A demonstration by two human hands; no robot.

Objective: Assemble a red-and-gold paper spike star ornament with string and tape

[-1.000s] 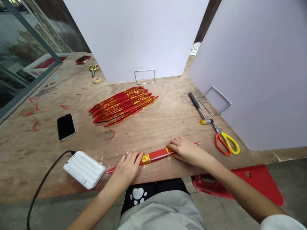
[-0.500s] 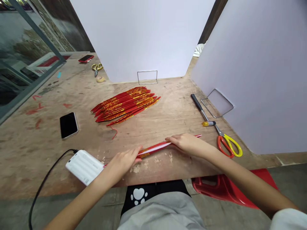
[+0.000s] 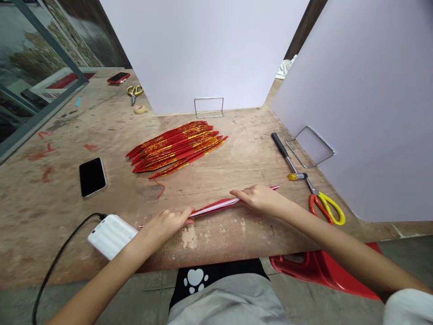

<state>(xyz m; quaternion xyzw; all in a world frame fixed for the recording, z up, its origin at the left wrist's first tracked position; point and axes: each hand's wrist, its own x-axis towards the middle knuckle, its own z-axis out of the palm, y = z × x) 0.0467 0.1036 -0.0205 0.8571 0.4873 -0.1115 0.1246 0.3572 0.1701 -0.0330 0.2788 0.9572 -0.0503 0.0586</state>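
A long, narrow red and white folded paper piece (image 3: 216, 206) lies near the table's front edge, its tips pointing left and right. My left hand (image 3: 172, 222) is closed on its left part. Around the right part, my right hand (image 3: 255, 197) is closed with the fingers pressed on the paper. Beyond them lies a stack of pleated red and gold paper pieces (image 3: 176, 146), fanned out. One piece lies slightly apart at its front, with a red string (image 3: 161, 187) trailing from it.
White power bank (image 3: 112, 235) with black cable and a phone (image 3: 92, 177) sit left. Hammer (image 3: 284, 151) and red-yellow scissors (image 3: 326, 205) lie right. White panels (image 3: 209, 54) on wire stands rise behind. Small scissors (image 3: 134, 94), tape (image 3: 139, 109) and a red phone (image 3: 118, 77) are back left.
The held paper looks narrower, with its white edge turned up and less gold showing. Both hands have shifted slightly to the left with it. The view has moved a little.
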